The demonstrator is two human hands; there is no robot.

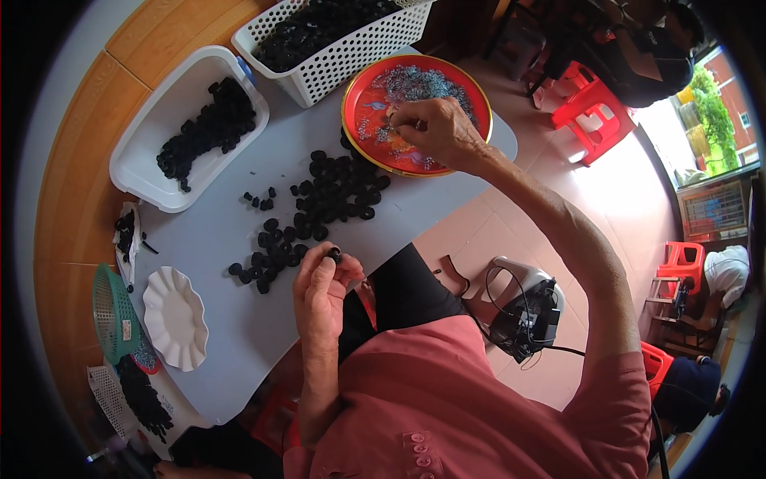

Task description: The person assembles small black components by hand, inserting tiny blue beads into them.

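Note:
My left hand [317,297] is raised over the table's near edge, pinching a small black ring-shaped part [334,255] between thumb and fingertips. Over the round red tray [357,140] with a yellow rim, my right hand [439,132] is closed, its fingertips pressed together. Anything between them is too small to make out. Many tiny silvery-blue metal pieces [419,82] lie scattered in this tray. A loose heap of black ring-shaped parts [323,191] spreads across the table between my two hands.
On the grey table [239,335] stand a white tub [132,164] and a white perforated basket [311,84], both holding black parts. A scalloped white dish [175,319] and a green basket [114,311] sit left. A stool [499,287] carries a black cabled device [527,319].

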